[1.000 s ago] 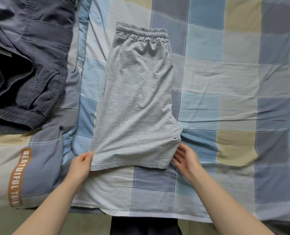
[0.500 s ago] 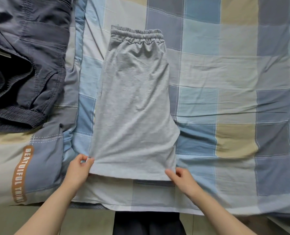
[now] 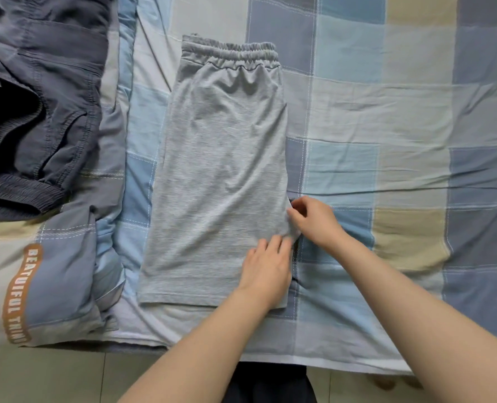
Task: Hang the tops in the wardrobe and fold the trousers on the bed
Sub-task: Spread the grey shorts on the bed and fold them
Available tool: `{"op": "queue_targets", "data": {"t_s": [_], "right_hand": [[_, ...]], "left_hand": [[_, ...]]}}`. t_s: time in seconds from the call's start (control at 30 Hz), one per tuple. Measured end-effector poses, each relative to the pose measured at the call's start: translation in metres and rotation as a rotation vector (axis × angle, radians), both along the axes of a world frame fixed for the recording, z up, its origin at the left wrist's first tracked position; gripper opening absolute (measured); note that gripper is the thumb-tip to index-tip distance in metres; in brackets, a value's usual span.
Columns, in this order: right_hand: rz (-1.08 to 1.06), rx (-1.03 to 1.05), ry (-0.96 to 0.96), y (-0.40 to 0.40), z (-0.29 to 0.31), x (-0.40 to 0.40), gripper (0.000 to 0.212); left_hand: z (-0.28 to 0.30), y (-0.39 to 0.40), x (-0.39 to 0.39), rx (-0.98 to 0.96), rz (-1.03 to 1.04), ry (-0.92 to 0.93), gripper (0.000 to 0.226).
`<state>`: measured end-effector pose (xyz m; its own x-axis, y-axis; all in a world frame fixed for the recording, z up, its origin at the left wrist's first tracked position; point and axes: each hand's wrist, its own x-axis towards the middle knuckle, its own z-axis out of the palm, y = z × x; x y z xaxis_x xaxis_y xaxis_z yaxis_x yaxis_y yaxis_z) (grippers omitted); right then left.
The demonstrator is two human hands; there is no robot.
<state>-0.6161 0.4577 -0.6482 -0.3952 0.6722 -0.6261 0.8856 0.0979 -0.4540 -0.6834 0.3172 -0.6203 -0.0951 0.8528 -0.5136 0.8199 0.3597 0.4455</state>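
Right hand pinching the right edge of the grey shorts, left hand flat on them; waistband far, long axis running away, open checked bedsheet rightward.

The setting was a bedroom in a home. A bed covered with a wrinkled cotton sheet in a patchwork check of pale blue, slate grey and beige squares filled most of the view. At the left edge lay a soft quilted cover with a brown curved band of white lettering. Household laundry rested on the bedding: folded light grey jersey shorts with an elastic waistband and a crumpled dark navy garment. Below the bed's edge, pale greenish floor tiles were visible.
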Motion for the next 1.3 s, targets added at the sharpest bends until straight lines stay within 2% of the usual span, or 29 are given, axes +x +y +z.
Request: {"op": "queue_targets", "data": {"t_s": [0.1, 0.23, 0.33, 0.4, 0.47, 0.53, 0.6, 0.67, 0.7, 0.73, 0.77, 0.83, 0.87, 0.9, 0.97, 1.03, 1.07, 1.2, 1.3], "right_hand": [[0.057, -0.157, 0.017, 0.004, -0.007, -0.004, 0.016], [0.016, -0.371, 0.079, -0.002, 0.002, -0.002, 0.010], [0.124, -0.230, 0.137, -0.014, 0.021, -0.011, 0.026], [0.303, -0.140, 0.217, -0.024, 0.030, -0.015, 0.028], [0.546, -0.117, 0.235, -0.031, 0.031, -0.011, 0.018], [0.865, 0.036, 0.189, -0.029, 0.026, -0.003, 0.049], [1.164, 0.270, 0.195, -0.026, 0.018, -0.003, 0.054], [1.343, 0.387, 0.188, -0.024, 0.007, -0.005, 0.051], [1.387, 0.412, 0.179, -0.023, -0.002, -0.005, 0.050], [1.420, 0.440, 0.169, -0.023, -0.008, -0.006, 0.050], [1.445, 0.473, 0.185, -0.022, -0.015, -0.006, 0.050], [1.469, 0.525, 0.246, -0.020, -0.028, -0.005, 0.049], [1.472, 0.545, 0.272, -0.020, -0.032, -0.006, 0.048], [1.463, 0.560, 0.292, -0.019, -0.034, -0.007, 0.047], [1.422, 0.607, 0.344, -0.020, -0.041, -0.008, 0.047], [1.399, 0.627, 0.362, -0.024, -0.045, -0.006, 0.048], [1.393, 0.630, 0.366, -0.027, -0.047, -0.004, 0.049], [1.361, 0.567, 0.323, -0.036, -0.048, -0.008, 0.057], [1.295, 0.390, 0.302, -0.029, -0.040, -0.005, 0.053]], "left_hand": [[-0.009, 0.014, 0.002, -0.140, 0.127, 0.051, 0.056], [-0.011, 0.009, 0.005, -0.113, 0.380, 0.022, 0.063], [-0.007, 0.005, 0.009, -0.148, 0.693, -0.159, 0.064], [-0.007, 0.002, 0.004, -0.173, 0.917, -0.264, 0.050], [-0.014, -0.005, -0.008, -0.210, 1.106, -0.361, 0.022], [-0.021, -0.015, -0.022, -0.306, 1.236, -0.458, 0.014], [-0.027, -0.024, -0.036, -0.361, 1.251, -0.589, 0.020], [-0.027, -0.035, -0.049, -0.434, 1.164, -0.749, 0.022], [-0.025, -0.043, -0.059, -0.472, 1.028, -0.741, 0.023], [-0.023, -0.051, -0.075, -0.458, 0.781, -0.626, 0.025], [-0.022, -0.061, -0.094, -0.354, 0.478, -0.414, 0.024], [-0.019, -0.075, -0.140, 0.006, -0.044, 0.019, 0.021], [-0.017, -0.079, -0.163, 0.174, -0.244, 0.159, 0.027], [-0.016, -0.081, -0.186, 0.273, -0.421, 0.252, 0.035], [-0.021, -0.082, -0.226, 0.334, -0.680, 0.367, 0.058], [-0.030, -0.082, -0.251, 0.343, -0.854, 0.400, 0.081], [-0.039, -0.081, -0.261, 0.332, -0.916, 0.410, 0.083], [-0.052, -0.068, -0.268, 0.238, -1.004, 0.431, 0.069], [-0.047, -0.069, -0.263, 0.279, -0.872, 0.287, 0.058]]}}
